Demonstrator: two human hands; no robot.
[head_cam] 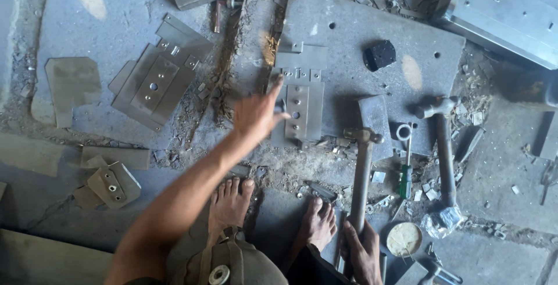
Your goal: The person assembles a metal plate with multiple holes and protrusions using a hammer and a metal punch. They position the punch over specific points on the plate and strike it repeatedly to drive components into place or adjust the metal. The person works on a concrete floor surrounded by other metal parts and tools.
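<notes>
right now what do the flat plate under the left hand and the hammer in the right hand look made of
Flat plate: likely sheet steel, dull grey, with drilled holes. Hammer: dark metal head, and its handle looks like rusty metal pipe, gripped by the right hand. Left hand reaches the plate's edge.

Dim, bluish shade covers the floor, broken by 3 pale sun patches near the top. Shadows stay soft. The left hand shows motion blur. The corners darken, and the wide lens bends lines at the edges.
</notes>
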